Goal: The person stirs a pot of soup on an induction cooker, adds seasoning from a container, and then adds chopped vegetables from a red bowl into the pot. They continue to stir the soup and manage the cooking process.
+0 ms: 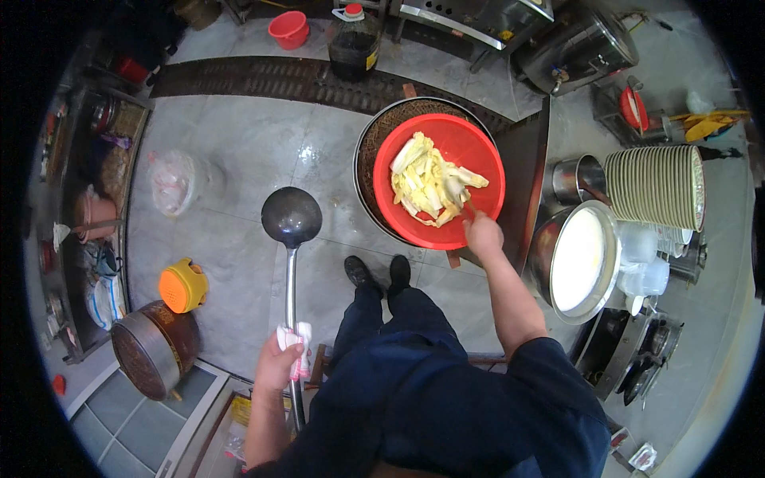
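My left hand (281, 358) grips the metal handle of a large ladle (291, 218) through a white and pink cloth (297, 346). The ladle's dark round bowl points away from me, over the floor. On the right, a red plastic basin (439, 239) holds cut pale yellow cabbage leaves (424, 179). This basin rests over a wide round metal-rimmed vessel (366, 149) with a brown woven surface. My right hand (483, 234) is at the basin's near right rim, with its fingers reaching in beside the cabbage. Blur hides whether those fingers hold a thin handle or a leaf.
A metal bowl of white contents (578, 263), a metal pot (577, 179) and stacked plates (651, 188) stand at right. On the floor at left are a yellow-orange stool (182, 285) and a bag-lined bin (173, 182). A large jug (354, 48) stands by the drain grate (257, 77).
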Demonstrator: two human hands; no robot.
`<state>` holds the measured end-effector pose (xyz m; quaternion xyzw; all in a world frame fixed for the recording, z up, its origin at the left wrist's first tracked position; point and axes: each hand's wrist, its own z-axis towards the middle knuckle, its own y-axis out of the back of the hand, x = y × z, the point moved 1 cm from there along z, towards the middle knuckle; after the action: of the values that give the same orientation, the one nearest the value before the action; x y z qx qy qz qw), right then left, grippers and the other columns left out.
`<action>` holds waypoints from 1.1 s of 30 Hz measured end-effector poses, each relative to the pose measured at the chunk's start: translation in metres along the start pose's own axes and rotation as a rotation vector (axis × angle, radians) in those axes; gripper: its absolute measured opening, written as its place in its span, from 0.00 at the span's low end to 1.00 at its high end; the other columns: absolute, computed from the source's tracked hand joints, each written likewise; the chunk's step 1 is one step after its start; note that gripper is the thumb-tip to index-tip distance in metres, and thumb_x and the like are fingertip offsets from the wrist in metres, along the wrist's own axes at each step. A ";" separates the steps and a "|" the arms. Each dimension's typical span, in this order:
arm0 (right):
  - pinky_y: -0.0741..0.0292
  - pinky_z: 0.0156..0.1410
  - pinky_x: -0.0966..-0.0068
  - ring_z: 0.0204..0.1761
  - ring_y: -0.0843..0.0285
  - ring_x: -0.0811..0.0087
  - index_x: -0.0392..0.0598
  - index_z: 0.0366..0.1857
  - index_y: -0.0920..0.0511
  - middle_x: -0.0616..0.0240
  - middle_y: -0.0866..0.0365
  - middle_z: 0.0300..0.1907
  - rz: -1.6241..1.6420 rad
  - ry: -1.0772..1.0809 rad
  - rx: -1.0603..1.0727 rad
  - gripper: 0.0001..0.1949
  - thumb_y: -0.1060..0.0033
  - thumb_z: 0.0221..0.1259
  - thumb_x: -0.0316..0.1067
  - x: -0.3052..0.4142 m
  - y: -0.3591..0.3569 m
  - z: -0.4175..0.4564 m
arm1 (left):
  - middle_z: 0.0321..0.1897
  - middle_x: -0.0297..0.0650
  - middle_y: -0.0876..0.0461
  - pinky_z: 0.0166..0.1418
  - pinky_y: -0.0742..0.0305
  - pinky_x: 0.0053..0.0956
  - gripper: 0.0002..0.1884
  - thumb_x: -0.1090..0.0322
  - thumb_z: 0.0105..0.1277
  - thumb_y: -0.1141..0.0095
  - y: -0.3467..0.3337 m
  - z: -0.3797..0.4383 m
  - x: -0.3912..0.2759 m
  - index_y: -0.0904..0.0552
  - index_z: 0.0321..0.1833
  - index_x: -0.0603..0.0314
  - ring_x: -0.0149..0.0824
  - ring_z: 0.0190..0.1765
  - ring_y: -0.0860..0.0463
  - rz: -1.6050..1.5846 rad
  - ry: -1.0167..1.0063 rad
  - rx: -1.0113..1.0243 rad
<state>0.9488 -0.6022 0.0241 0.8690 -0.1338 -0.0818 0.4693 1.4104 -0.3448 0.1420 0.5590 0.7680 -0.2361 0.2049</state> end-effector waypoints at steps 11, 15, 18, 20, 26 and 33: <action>0.13 0.48 0.56 0.49 0.09 0.49 0.40 0.62 0.24 0.48 0.13 0.49 -0.269 0.291 -0.006 0.19 0.46 0.76 0.41 0.057 -0.046 0.005 | 0.32 0.43 0.16 0.25 0.18 0.32 0.23 0.66 0.66 0.32 -0.014 -0.018 0.007 0.23 0.61 0.63 0.36 0.26 0.16 -0.027 0.032 -0.028; 0.16 0.54 0.52 0.50 0.10 0.51 0.47 0.59 0.19 0.49 0.10 0.47 -0.104 0.182 -0.024 0.18 0.42 0.75 0.46 0.036 -0.025 0.023 | 0.32 0.43 0.16 0.26 0.19 0.31 0.22 0.66 0.66 0.33 -0.011 -0.024 0.010 0.22 0.61 0.63 0.35 0.26 0.16 -0.029 0.051 -0.069; 0.17 0.56 0.51 0.51 0.11 0.48 0.47 0.57 0.17 0.47 0.10 0.46 0.000 0.132 -0.025 0.19 0.41 0.74 0.48 0.014 -0.014 0.015 | 0.33 0.43 0.16 0.27 0.19 0.30 0.22 0.66 0.66 0.33 -0.006 -0.023 0.015 0.22 0.61 0.62 0.35 0.26 0.16 -0.047 0.033 -0.081; 0.18 0.57 0.50 0.52 0.12 0.46 0.48 0.56 0.16 0.46 0.10 0.46 0.067 0.124 -0.058 0.19 0.41 0.74 0.49 0.003 -0.008 0.007 | 0.33 0.43 0.16 0.27 0.19 0.30 0.21 0.66 0.66 0.34 -0.003 -0.021 0.020 0.22 0.61 0.62 0.35 0.27 0.16 -0.070 0.015 -0.084; 0.20 0.62 0.51 0.57 0.14 0.46 0.49 0.60 0.18 0.46 0.11 0.51 0.203 -0.008 -0.086 0.22 0.40 0.73 0.52 -0.023 0.015 -0.001 | 0.32 0.43 0.16 0.27 0.19 0.30 0.20 0.68 0.67 0.36 0.005 -0.017 0.024 0.22 0.61 0.62 0.34 0.27 0.17 -0.057 -0.005 -0.088; 0.16 0.60 0.54 0.58 0.12 0.49 0.41 0.57 0.18 0.44 0.12 0.57 -0.091 0.077 0.002 0.21 0.44 0.74 0.48 0.034 -0.015 0.048 | 0.34 0.43 0.15 0.27 0.18 0.30 0.20 0.69 0.68 0.36 0.007 -0.017 0.013 0.23 0.61 0.63 0.34 0.28 0.16 -0.051 0.084 -0.059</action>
<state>0.9709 -0.6430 -0.0147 0.8771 -0.0761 -0.0696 0.4690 1.4128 -0.3229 0.1469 0.5421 0.7967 -0.1949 0.1829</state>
